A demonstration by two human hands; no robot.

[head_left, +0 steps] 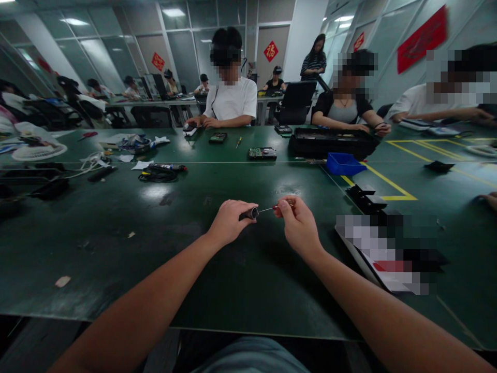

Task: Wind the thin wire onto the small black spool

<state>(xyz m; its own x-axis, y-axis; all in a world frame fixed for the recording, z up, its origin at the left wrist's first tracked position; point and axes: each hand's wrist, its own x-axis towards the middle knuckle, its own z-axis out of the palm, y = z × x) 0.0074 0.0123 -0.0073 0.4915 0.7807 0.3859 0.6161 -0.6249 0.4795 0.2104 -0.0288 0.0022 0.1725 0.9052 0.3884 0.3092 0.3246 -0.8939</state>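
Note:
My left hand is closed round a small dark cylindrical handle with a metal collar, held just above the green table. A thin metal bit sticks out of that collar toward the right. My right hand pinches the reddish far end of the bit between thumb and fingers. The two hands sit close together near the table's middle, a little in front of me.
A blurred-out flat device lies right of my right hand, with black parts behind it. Farther back sit a blue bin, a black case, a circuit board and cables. Several people sit across the table.

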